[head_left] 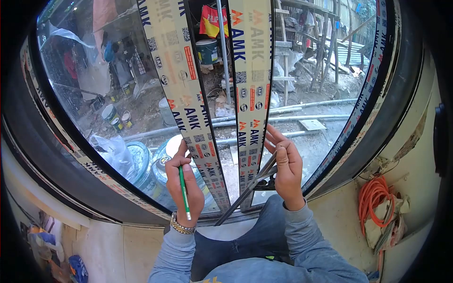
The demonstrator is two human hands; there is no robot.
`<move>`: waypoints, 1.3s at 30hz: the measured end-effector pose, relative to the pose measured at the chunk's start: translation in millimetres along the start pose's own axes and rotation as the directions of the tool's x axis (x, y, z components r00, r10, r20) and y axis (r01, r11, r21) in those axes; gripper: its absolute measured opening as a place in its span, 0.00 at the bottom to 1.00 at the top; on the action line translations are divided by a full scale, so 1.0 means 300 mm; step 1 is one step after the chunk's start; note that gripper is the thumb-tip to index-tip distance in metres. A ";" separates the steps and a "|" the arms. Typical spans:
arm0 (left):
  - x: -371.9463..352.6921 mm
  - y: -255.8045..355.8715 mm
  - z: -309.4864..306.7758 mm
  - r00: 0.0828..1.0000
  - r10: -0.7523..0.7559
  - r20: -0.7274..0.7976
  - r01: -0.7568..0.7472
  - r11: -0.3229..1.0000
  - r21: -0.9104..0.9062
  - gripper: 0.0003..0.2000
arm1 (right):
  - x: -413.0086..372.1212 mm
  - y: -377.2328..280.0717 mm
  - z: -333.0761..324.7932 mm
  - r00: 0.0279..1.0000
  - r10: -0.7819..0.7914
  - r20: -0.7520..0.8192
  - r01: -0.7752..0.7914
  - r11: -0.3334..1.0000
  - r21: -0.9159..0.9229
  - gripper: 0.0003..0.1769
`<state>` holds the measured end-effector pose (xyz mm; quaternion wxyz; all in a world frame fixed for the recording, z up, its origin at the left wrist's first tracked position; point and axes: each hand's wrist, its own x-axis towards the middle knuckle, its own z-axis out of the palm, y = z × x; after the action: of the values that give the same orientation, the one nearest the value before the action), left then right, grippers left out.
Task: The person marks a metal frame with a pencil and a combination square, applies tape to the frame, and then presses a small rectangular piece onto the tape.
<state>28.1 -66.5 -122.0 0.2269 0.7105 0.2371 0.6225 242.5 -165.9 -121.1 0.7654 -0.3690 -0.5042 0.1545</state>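
My left hand [186, 186] is closed on a green pencil [183, 191], its white-tipped end pointing down toward the wrist. That hand's fingertips are against the left window stile [191, 99], which is covered in AMK-printed protective tape. Fingers bent, my right hand [287, 165] grips a long thin dark strip [245, 194] that slants down left across the narrow gap between the panels. Its upper fingers reach the edge of the right stile [252, 94], also taped. Just below that hand is a small black fitting [266, 183], partly hidden by the strip.
Glass panels flank both stiles. Through them show buckets [137, 162], a plastic bag [113, 155], metal pipes [302, 113] and a wooden ladder [284, 61]. A coiled orange hose [375, 200] lies on the right, and a blue item [78, 269] lies lower left.
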 end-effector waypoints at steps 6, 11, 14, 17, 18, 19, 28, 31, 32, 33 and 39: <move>0.002 0.022 0.016 1.000 -0.006 -0.002 0.006 1.000 -0.027 0.07 | -0.006 0.007 0.004 1.000 -0.030 0.007 0.030 0.999 -0.032 0.15; 0.002 0.033 0.022 0.999 -0.044 0.027 0.045 0.998 -0.047 0.08 | -0.002 0.006 0.004 0.999 -0.025 0.022 0.026 0.999 -0.039 0.15; 0.006 0.027 0.026 1.000 0.002 0.018 -0.001 1.000 -0.019 0.06 | -0.003 0.010 0.005 0.999 -0.017 0.043 0.019 0.998 -0.052 0.15; 0.009 0.029 0.033 1.000 0.006 0.025 -0.005 1.000 -0.027 0.06 | 0.004 0.011 0.010 0.998 -0.016 0.068 0.020 0.998 -0.054 0.15; 0.012 0.032 0.034 1.000 0.008 0.022 -0.007 1.000 -0.024 0.06 | 0.006 0.019 0.011 0.996 -0.030 0.078 0.033 0.999 -0.039 0.15; 0.012 0.038 0.039 1.000 -0.005 0.031 0.006 1.000 -0.029 0.06 | 0.009 0.022 0.009 0.995 -0.043 0.088 0.045 0.999 -0.024 0.15; 0.014 0.056 0.038 0.995 -0.036 0.095 0.040 0.998 -0.038 0.07 | 0.000 0.030 0.037 0.999 -0.020 0.048 0.017 0.998 0.056 0.15; 0.017 0.064 0.021 0.991 -0.043 0.131 0.045 0.999 -0.012 0.06 | 0.000 0.028 0.047 0.999 -0.026 0.038 0.023 0.997 0.074 0.15; 0.020 0.071 0.013 0.987 -0.036 0.157 0.037 0.999 -0.006 0.06 | 0.002 0.026 0.050 0.999 -0.031 0.021 0.029 0.995 0.095 0.15; 0.021 0.086 0.003 0.987 -0.037 0.158 0.038 0.999 -0.006 0.06 | 0.003 0.020 0.050 0.999 -0.030 0.021 0.028 0.995 0.095 0.15; 0.025 0.245 -0.097 0.880 -0.093 0.466 -0.035 0.965 0.259 0.09 | 0.047 -0.070 0.071 0.966 -0.010 -0.260 0.038 0.994 0.102 0.16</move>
<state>3.9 -118.7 -67.2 0.1926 0.8610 0.2645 0.3895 227.2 -162.9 -92.1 0.8450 -0.3386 -0.3954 0.1222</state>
